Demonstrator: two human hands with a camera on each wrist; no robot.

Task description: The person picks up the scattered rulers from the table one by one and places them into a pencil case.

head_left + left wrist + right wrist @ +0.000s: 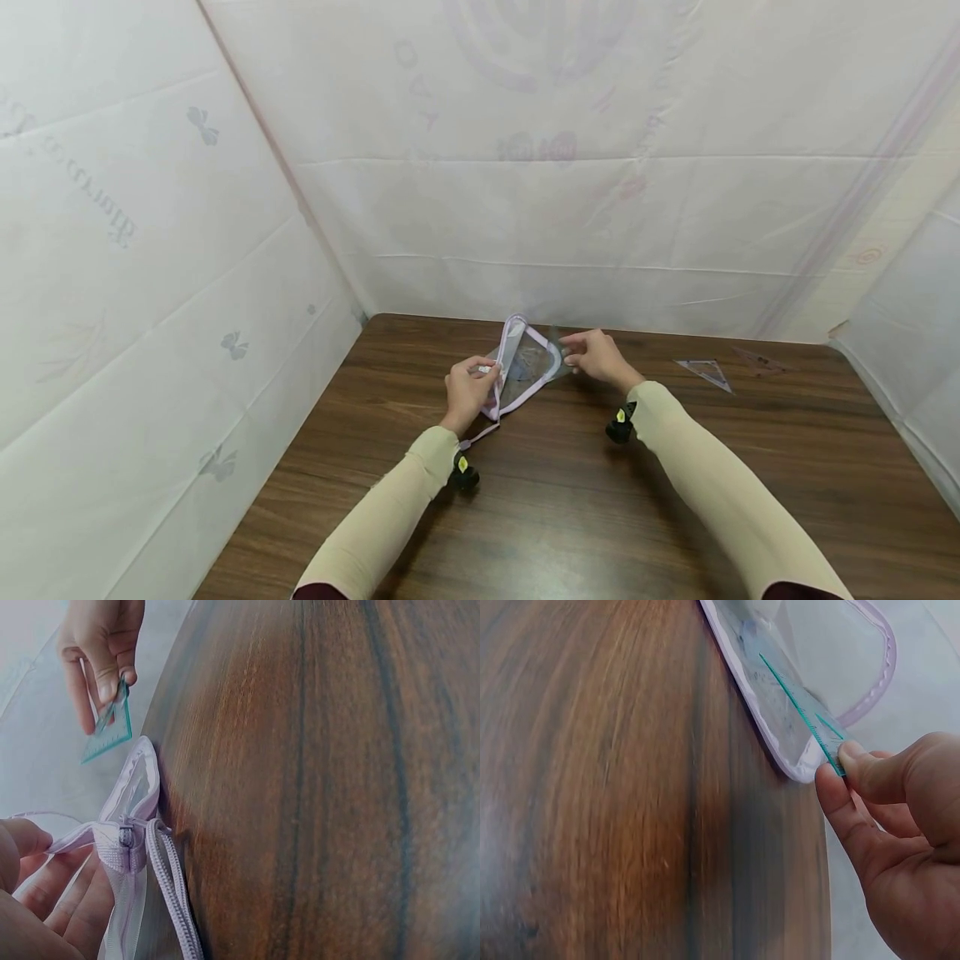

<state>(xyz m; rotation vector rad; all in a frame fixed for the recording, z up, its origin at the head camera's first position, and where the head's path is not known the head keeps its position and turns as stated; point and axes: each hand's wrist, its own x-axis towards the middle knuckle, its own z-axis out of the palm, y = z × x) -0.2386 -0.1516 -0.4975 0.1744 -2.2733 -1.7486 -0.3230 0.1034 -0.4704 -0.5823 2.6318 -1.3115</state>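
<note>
A clear zip pouch [534,393] with lilac trim lies at the far side of the table, its mouth spread apart. My left hand [467,393] pinches the lilac edge [71,838] of that mouth between thumb and fingers. Between the thumb and fingertips of my right hand [600,357] is a transparent set square [799,712] with teal edges. In the right wrist view the set square overlaps the pouch opening. The zip pull and a braided lilac wrist strap [174,889] hang at the pouch's near end.
Two more set squares lie on the table to the right, one clear [707,374] and one reddish [759,362]. White printed sheeting [480,225] rises behind the wooden table [555,500] and along both sides.
</note>
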